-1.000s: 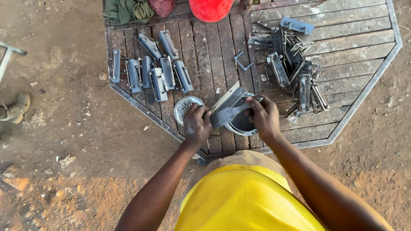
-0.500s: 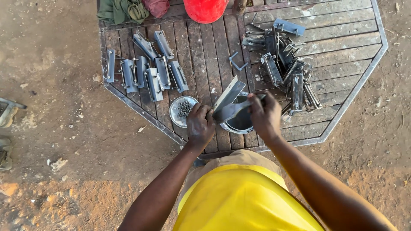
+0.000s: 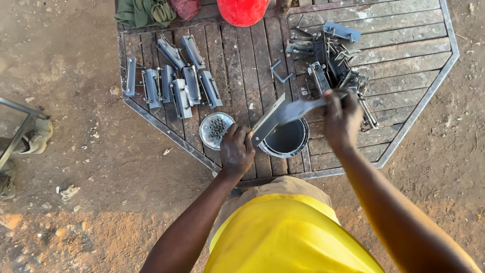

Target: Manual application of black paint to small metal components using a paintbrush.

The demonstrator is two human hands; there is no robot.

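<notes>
My left hand (image 3: 236, 150) grips the near end of a grey metal angle piece (image 3: 269, 119), held tilted over an open can of grey paint (image 3: 286, 138). My right hand (image 3: 341, 118) is closed on a paintbrush (image 3: 303, 107) whose grey bristles lie against the far end of that metal piece. Both hands are above the front part of a wooden pallet table (image 3: 242, 60) with a metal frame.
A small round tin of little metal bits (image 3: 216, 129) sits left of the paint can. Several grey painted brackets (image 3: 174, 81) lie at the left; a heap of metal brackets (image 3: 333, 60) lies at the right. A red helmet (image 3: 243, 10) and green cloth (image 3: 144, 11) sit at the far edge. Dirt ground surrounds.
My right hand has lifted from the paint can and moved right and away, drawing the brush along the metal piece. My left hand keeps its grip; the view has shifted slightly.
</notes>
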